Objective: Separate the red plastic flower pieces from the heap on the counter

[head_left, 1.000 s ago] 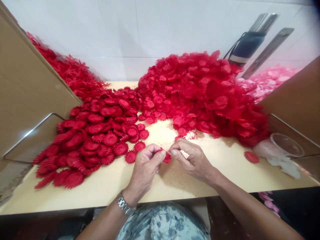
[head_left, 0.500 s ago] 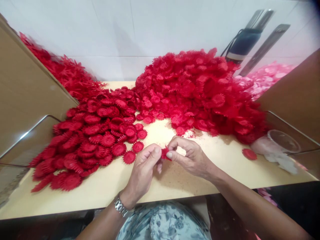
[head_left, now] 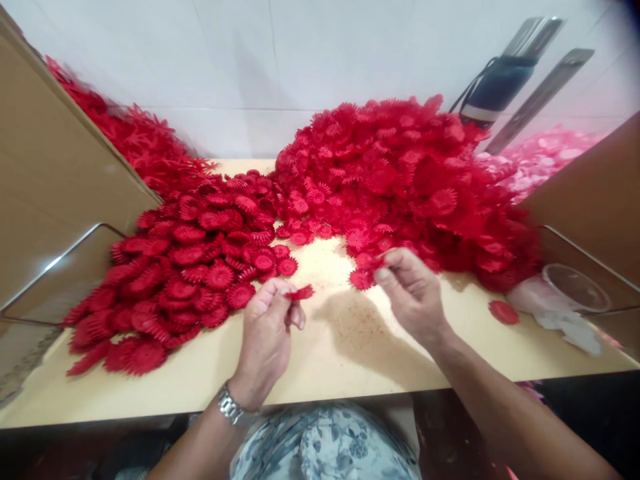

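Between the thumb and fingers of my left hand [head_left: 273, 320] is a red fringed flower piece [head_left: 301, 292], seen edge-on and held above the table. My right hand [head_left: 415, 290] is apart from it, at the front edge of the large heap of red flower pieces [head_left: 380, 173]. Its thumb and forefinger pinch a thin red flower piece [head_left: 381, 262], partly covered by the fingers. Just beside those fingertips lies a loose red disc [head_left: 361, 279]. Left of my left hand spreads a pile of thicker red fringed discs [head_left: 185, 267].
Cardboard walls [head_left: 60, 167] flank the pale table [head_left: 350, 353]. At the back right stand a dark blue bottle [head_left: 500, 87] and a metal strip [head_left: 543, 100], near pink pieces [head_left: 550, 157]. A clear plastic tub [head_left: 575, 288] lies at the right. Spiky red pieces [head_left: 135, 147] fill the back left.
My hands have come apart from the red piece they both touched. The left moved left with a flower piece; the right moved up and right to the heap and pinches another.
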Available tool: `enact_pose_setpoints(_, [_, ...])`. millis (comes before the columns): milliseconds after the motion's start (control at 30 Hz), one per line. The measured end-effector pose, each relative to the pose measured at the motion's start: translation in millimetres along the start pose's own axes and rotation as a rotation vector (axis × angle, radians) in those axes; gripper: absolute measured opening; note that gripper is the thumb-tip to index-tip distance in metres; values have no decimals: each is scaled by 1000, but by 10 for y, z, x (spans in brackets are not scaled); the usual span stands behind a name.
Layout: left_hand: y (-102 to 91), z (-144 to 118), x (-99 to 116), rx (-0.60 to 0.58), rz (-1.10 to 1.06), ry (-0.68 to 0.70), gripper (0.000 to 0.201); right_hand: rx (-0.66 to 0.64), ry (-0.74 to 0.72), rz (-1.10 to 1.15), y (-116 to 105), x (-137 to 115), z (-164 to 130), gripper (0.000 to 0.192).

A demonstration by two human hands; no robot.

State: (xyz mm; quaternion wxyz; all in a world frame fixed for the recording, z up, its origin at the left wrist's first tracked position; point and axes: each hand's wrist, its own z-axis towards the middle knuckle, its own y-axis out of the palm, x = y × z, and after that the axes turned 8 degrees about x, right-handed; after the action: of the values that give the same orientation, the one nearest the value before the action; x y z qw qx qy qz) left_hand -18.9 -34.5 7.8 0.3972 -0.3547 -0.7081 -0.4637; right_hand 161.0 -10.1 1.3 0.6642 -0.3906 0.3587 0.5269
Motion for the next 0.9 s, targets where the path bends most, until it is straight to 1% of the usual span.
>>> enact_pose_setpoints(33, [-15,14,16,2,18,17,13,28,52,40,-27,22,17,9])
enact_pose_setpoints(67, [-21,23,28,-12,45,27,13,15,100,75,-43,36,30,12])
enact_pose_setpoints(167, [12,15,33,-106,104,-2,12,-152,254,180,-12,37,29,21])
enact_pose_setpoints(233, [56,-6,13,-159,113,-35,10,-222,359,263,53,25,3,24])
enact_pose_setpoints(400, [115,-37,-45,-248,92,-87,6,-294,596,522,165,22,-59,26])
enact_pose_setpoints(500, [115,-31,-56,-258,72,-117,8,-264,694,595,161,22,-69,25])
enact_pose_setpoints(600, [103,-20,-66,-252,76,-126,9,-262,739,616,146,19,-71,33])
enact_pose_setpoints(667, [88,-15,-78,-247,117,-92,10,-274,745,610,147,17,-68,36])
enact_pose_setpoints(767, [57,-12,-85,-250,233,-18,11,-220,732,519,161,17,-54,30])
enact_pose_setpoints(833, [35,-7,-74,-260,311,18,12,-176,712,441,169,16,-38,30])
enact_pose_setpoints(900, [15,2,-55,-254,347,31,12,-160,672,374,164,12,-19,31])
